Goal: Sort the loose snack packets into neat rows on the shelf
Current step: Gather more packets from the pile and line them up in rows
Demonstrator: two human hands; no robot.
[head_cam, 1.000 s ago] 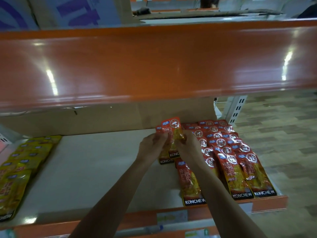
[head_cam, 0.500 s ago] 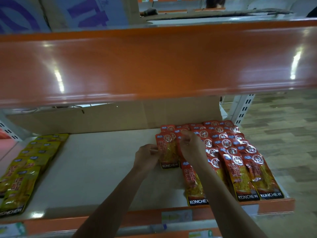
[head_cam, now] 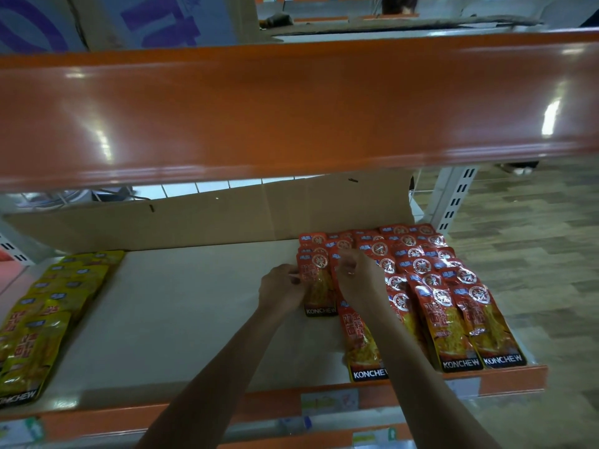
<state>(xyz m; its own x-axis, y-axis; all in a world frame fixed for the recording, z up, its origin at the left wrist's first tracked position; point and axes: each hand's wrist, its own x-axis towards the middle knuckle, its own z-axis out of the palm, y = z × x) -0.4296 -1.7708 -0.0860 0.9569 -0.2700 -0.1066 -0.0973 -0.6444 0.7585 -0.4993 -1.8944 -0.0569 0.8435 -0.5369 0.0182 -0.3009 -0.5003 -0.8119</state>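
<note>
- The red packet [head_cam: 319, 286] I am working on lies flat on the shelf [head_cam: 181, 319]. It is at the left edge of the red bunch, about halfway back.
- My left hand [head_cam: 282, 291] has its fingers curled. They pinch the left side of this red packet.
- My right hand [head_cam: 358, 283] is at the top right of the same packet, with bent fingers. I cannot tell if they pinch it or only touch it.
- Just to the right, the red rows [head_cam: 431, 286] look neat. The packets lie one over the next, from the back to the front edge.
- The row I am making now is not full yet. Another red packet lies lower down beside it, near the front, and it sits a bit crooked.
- I think the red side is mostly done. This last row needs lining up.
- The middle of the shelf has no packets on it.
- Far on the left, the yellow packets [head_cam: 48, 319] lie in rows of their own. They look a little wobbly, so they may need tidying too.
- A cardboard sheet [head_cam: 227, 218] stands at the back of the shelf.
- A big orange beam [head_cam: 291, 108] runs across above it all.
</note>
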